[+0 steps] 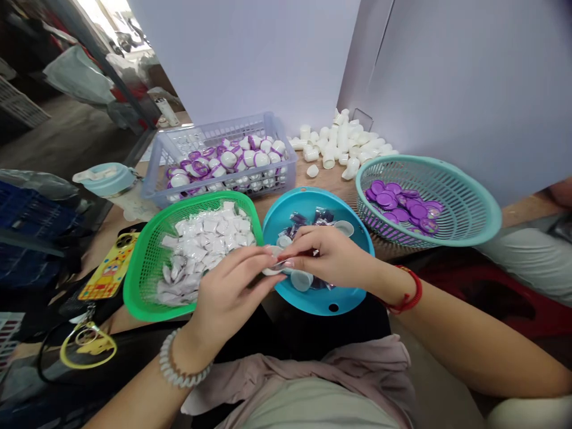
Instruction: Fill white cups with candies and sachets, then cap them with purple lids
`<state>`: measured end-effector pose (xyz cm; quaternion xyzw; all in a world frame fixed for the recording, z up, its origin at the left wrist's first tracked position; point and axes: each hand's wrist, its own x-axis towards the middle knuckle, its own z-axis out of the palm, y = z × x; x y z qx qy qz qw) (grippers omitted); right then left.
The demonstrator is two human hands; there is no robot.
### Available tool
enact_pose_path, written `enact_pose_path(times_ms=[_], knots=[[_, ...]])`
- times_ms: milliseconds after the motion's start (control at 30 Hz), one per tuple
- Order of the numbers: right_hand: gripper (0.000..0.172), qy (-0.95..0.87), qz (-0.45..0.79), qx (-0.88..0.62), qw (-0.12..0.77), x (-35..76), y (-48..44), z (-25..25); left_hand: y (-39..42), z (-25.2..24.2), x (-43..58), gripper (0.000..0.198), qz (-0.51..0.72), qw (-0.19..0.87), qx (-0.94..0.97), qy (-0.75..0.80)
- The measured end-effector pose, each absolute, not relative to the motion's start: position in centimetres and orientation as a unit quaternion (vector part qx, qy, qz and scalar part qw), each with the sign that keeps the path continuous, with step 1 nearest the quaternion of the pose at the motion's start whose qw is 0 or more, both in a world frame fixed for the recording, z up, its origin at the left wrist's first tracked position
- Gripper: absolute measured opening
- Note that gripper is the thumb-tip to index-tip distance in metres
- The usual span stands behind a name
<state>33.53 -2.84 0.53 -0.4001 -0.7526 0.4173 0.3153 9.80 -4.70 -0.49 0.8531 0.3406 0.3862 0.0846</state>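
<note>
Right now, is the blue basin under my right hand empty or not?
The basin isn't empty: dark pieces and translucent round pieces show inside; your right hand hides part.

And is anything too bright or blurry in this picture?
Head view: the opening at top left glares white; head view: the pale plastic nearby looks smeared; head view: the whitish piece between left hand and right hand looks soft.
</note>
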Motion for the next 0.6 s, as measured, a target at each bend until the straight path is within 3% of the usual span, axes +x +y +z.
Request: enact_pose_path(times_ms=[100,200,333,467,600], knots=[[0.008,-0.655,0.533,-0.431,0.317,33.5,-2.8,0.3,-4.9,-0.9,9.9,0.043,0.372,0.08,0.878,0.291],[0.032,-0.615,0.569,-0.431,0.335,33.7,-2.4,0.0,-4.9,-0.7,10.2,0.038,0.357,0.082,0.893,0.262],[0.03,-0.685,0.42,-0.5,0.323,36.2,-0.4,-0.4,-4.5,0.0,10.1,0.019,0.371,0.089,0.872,0.306],[0.032,-0.719,0.142,-0.66,0.162,43.0,3.2,-0.2,-4.4,0.5,9.4,0.009,0.379,0.046,0.871,0.31],[0.045,-0.696,0.131,-0.705,0.034,51.0,6.0,-0.4,-4.5,0.9,8.7,0.01,0.377,0.035,0.872,0.312]])
